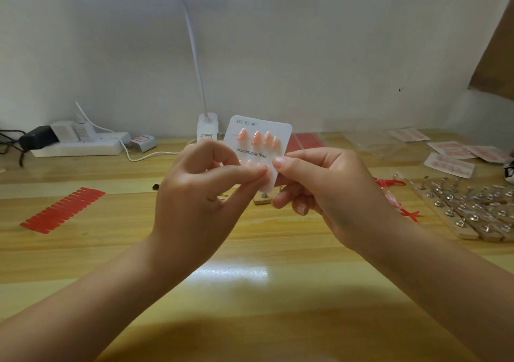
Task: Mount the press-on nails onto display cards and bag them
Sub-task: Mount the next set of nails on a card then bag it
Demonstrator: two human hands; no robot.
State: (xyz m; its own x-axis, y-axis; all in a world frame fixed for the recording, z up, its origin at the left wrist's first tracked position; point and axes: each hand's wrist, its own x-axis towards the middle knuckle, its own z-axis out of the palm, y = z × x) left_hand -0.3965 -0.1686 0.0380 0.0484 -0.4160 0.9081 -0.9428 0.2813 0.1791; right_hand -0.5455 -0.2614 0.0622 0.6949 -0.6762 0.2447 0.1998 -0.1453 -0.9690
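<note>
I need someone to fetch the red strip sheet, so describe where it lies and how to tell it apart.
On the wooden table, look to the left side, in front of the white power strip by the wall. The red strip sheet lies flat and slanted there, alone: a row of narrow red strips, unlike the pale bagged cards at far right.

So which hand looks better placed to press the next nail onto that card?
The left hand, probably. Its fingertips already pinch at the card's lower row, below the mounted nails. The right hand grips the card's edge, steadying it.
</note>
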